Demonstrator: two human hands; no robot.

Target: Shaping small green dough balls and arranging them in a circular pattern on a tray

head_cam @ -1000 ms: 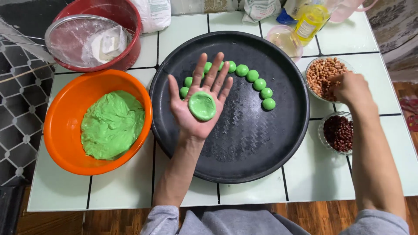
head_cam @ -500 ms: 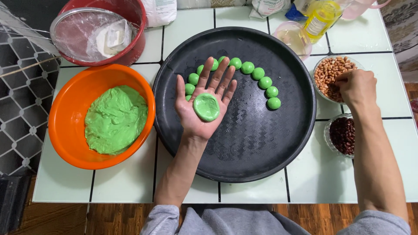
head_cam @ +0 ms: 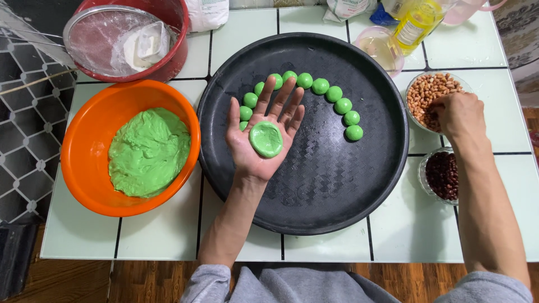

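Fingers [head_cam: 283, 104] of the left hand [head_cam: 261, 140] were spread open, palm up, cradling a flattened green dough disc [head_cam: 265, 138] over the round black tray [head_cam: 337, 191]. Right hand [head_cam: 457, 115] fingers were curled, pinching into a glass bowl of peanuts [head_cam: 429, 90]. A yellow labelled oil bottle [head_cam: 416, 22] stood at the white tiled table [head_cam: 410, 235] far edge; the tray's near half lay open.

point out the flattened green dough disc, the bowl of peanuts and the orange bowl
flattened green dough disc [head_cam: 265, 138], head view, its dented centre
glass bowl of peanuts [head_cam: 431, 90], head view, the nuts inside
orange plastic bowl [head_cam: 84, 140], head view, bare inner wall
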